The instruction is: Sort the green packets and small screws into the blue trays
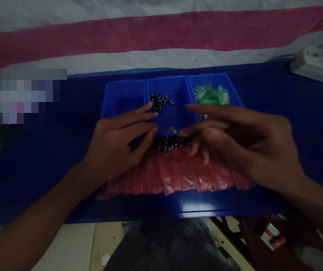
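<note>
My left hand (119,139) reaches over the left side of the middle blue bin (175,114), fingers stretched out and apart. Its thumb and index tips lie close together with nothing visible between them. To the right, my right hand (251,143) is open, its fingers spread in front of the right blue bin (236,94). Just off one of its fingertips, a small blurred metal piece (173,130) shows at the middle bin's front edge, apparently loose. Short black screws (157,101) cluster inside that bin. More black screws (168,145) lie in front of it.
Flat red plastic bags (175,173) overlap in a row along the blue table (150,209). Green plastic packets (210,94) fill part of the right bin. The left blue bin (126,94) stands alongside. A white power strip (319,64) lies at the back right.
</note>
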Tool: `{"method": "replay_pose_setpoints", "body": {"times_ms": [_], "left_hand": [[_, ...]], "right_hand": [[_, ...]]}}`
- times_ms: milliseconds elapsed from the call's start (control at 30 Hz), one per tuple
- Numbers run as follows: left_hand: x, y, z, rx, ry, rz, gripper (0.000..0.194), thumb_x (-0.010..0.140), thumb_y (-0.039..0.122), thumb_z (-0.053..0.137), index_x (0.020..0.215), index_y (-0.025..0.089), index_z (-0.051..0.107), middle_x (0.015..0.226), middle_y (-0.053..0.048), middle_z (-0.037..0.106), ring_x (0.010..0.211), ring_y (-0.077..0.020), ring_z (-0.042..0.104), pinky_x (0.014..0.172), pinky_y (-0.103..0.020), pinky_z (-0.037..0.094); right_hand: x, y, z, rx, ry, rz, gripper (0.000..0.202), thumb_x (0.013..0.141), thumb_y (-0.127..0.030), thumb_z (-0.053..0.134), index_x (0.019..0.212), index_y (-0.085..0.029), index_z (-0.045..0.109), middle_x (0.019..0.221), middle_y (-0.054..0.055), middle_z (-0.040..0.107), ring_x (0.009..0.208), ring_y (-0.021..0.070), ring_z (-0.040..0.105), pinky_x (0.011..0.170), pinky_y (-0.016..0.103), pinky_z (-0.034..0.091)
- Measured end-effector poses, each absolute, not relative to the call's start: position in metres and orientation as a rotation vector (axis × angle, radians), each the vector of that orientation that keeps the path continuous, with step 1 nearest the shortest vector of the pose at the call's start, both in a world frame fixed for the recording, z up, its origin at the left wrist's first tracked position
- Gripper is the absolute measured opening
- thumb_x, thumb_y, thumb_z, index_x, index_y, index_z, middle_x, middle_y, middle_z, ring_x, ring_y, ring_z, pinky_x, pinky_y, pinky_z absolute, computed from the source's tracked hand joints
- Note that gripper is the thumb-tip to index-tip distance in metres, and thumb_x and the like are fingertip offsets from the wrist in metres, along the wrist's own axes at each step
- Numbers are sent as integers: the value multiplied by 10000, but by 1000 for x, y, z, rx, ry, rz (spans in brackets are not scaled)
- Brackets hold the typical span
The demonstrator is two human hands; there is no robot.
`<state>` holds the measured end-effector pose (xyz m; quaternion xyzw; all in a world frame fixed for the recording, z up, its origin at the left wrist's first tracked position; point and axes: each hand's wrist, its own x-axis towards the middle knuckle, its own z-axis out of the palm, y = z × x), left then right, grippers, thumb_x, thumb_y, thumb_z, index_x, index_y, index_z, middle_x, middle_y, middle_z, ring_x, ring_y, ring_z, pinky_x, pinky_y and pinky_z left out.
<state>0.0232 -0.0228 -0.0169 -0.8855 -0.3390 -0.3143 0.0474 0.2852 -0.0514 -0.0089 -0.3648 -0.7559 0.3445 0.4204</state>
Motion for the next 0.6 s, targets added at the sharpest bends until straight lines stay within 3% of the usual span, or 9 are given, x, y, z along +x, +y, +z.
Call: {"method": "replay_pose_setpoints", "body": {"times_ms": [133,267,400,600], "left_hand": [[23,-23,-16,-2710,-1000,-972,121,1027,167,687,1049,256,766,1213,-24,815,1176,-231,774,1015,-342,695],[24,-23,-16,-2721,-988,-1014,123,1029,155,681,1036,246,763,1195,-50,819,1198,-219,764,1024,-338,691],[24,-23,-17,-2709,-996,-1009,124,1025,167,689,1041,262,768,1203,-17,818,1183,-231,772,1017,-344,697],[23,-23,-17,-2708,-1034,-971,148,1050,192,657,1044,296,763,1221,12,812,1195,-221,767,1014,-358,705]], "right_hand": [[290,-50,-11,-845,-2115,377,230,1015,-119,690,1210,-209,773,956,15,845,775,138,804,699,219,659],[289,-46,-24,-640,-2579,-12,244,1072,-79,530,1102,-112,770,1080,104,814,917,205,797,749,303,655],[285,-45,-32,-663,-2638,-79,314,1083,-69,458,996,-120,756,1061,104,772,885,196,763,726,299,610],[283,-47,-30,-702,-2654,-42,274,1062,-51,478,1029,-117,742,1026,97,744,857,189,731,688,289,560]]}}
